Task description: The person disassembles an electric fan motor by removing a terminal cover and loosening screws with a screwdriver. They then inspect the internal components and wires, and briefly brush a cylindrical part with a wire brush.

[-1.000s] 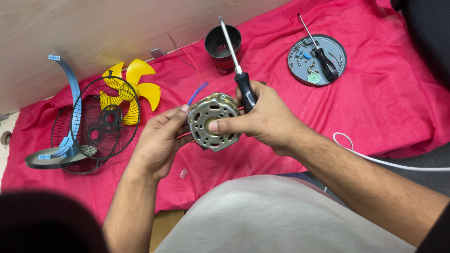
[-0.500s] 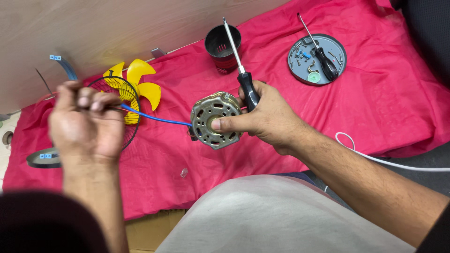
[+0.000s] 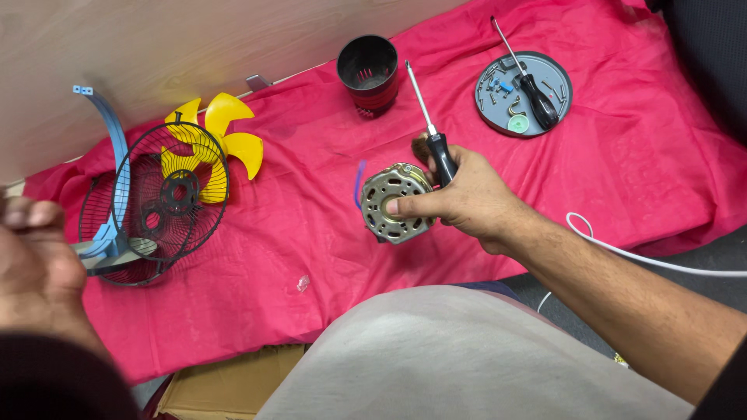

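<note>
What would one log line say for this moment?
right hand: grips fan motor, screwdriver | left hand: empty, drawn back | surface: red cloth

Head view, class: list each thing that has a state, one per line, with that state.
Fan motor: held in right hand, off the cloth.
Screwdriver: gripped in right hand, tip up.
Left hand: blurred, empty as far as shows.
Fan guard: removed, lying on cloth.
Yellow blade: detached.
Second screwdriver: resting in grey tray.

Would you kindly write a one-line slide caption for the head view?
Right hand holds a fan motor and screwdriver over a pink cloth; left hand is off to the side.
</note>
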